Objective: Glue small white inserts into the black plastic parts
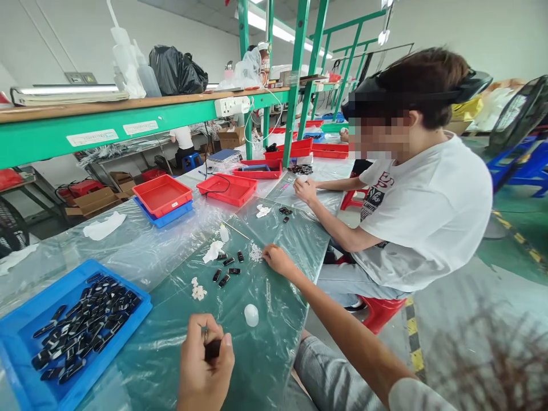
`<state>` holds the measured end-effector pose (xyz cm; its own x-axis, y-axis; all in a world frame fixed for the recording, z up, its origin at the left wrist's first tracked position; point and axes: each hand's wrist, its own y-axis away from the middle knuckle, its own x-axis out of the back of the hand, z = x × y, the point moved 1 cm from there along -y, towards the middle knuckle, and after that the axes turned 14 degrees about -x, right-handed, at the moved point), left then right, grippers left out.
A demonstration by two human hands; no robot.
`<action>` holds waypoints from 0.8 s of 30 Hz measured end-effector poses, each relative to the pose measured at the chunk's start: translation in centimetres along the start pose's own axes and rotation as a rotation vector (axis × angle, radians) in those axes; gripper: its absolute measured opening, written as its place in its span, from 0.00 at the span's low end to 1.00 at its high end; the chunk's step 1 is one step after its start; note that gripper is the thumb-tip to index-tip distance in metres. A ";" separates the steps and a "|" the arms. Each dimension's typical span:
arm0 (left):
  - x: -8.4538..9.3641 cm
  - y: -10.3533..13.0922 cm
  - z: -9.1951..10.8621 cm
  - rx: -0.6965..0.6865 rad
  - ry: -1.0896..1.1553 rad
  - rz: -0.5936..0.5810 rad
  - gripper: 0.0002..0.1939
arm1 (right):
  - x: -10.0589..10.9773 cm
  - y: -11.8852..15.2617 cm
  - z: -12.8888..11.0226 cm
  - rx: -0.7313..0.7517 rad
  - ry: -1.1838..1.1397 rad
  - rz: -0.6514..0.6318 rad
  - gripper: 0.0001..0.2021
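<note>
My left hand (205,359) is closed around a small dark piece (213,349), mostly hidden by the fingers. Further forward, my right hand (279,261) reaches to the edge of a pile of tiny whitish, clear-looking pieces (256,253). Its fingertips are pressed together there, and whatever may be between them is too small to make out. Several glossy black oblong parts (229,261) lie just left of that pile. Closer to my left hand are a small heap of cream-coloured bits (198,290) and a rounded translucent white cap (251,315).
On the left, a blue tray (145,302) holds many black parts (96,317). A white squeeze bottle (224,233), a thin stick (236,230) and crumpled tissue (213,251) lie ahead. Red trays (162,195) stand further back. A co-worker (423,188) sits to the right.
</note>
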<state>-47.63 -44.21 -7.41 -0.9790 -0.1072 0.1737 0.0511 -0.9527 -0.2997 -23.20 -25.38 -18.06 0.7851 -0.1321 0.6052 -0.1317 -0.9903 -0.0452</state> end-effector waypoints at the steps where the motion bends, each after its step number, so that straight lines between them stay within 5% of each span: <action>1: 0.1 0.0 -0.1 -0.006 0.013 -0.008 0.18 | 0.3 0.7 -0.2 -0.022 -0.050 -0.050 0.13; 5: 0.1 -0.1 -0.7 -0.034 0.100 -0.037 0.15 | 1.7 5.9 -2.6 -0.024 -0.338 -0.234 0.15; 12: -0.2 0.8 -0.7 -0.025 0.057 -0.159 0.12 | 3.6 15.7 -10.8 0.074 -0.726 -0.480 0.09; 17: 0.0 0.9 -0.1 -0.044 0.060 -0.181 0.10 | 4.7 17.5 -14.0 0.157 -0.817 -0.527 0.03; 20: 0.2 0.9 0.0 -0.055 0.052 -0.194 0.09 | 4.6 17.4 -13.9 0.138 -0.780 -0.524 0.05; 24: 0.5 0.9 0.3 -0.083 0.029 -0.229 0.07 | 4.1 16.6 -13.2 0.019 -0.878 -0.692 0.07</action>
<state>-48.04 -45.25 -7.31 -0.9686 0.1179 0.2190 -0.1875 -0.9246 -0.3317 -30.10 -41.81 -5.83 0.8417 0.4696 -0.2665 0.5022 -0.8622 0.0671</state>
